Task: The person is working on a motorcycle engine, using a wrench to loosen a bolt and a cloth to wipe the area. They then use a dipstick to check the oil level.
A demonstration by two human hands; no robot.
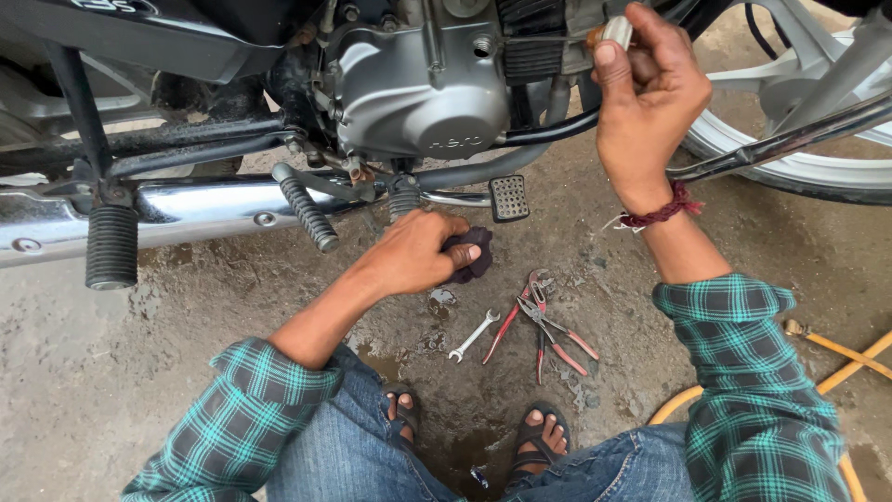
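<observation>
Nearest the lens, I am seeing denim-covered knees (pixel 372 455) and sandalled feet (pixel 539 437) resting on the stained concrete floor (pixel 121 372). I am logging the left hand (pixel 418 253) as clenched around a dark cloth (pixel 472 257), pressing it low to the ground just beneath the motorcycle engine casing (pixel 423 88). I am recording the right hand (pixel 646 93) as raised and gripping a small metal-capped part (pixel 616 33) at the engine's right edge, thumb on top. A small open-ended wrench (pixel 474 336) is lying on the floor just beside two pairs of red-handled pliers (pixel 544 325), between the feet and the cloth. A chrome exhaust pipe (pixel 186 209) is running along the left, and a yellow hose (pixel 841 367) is lying at right.
</observation>
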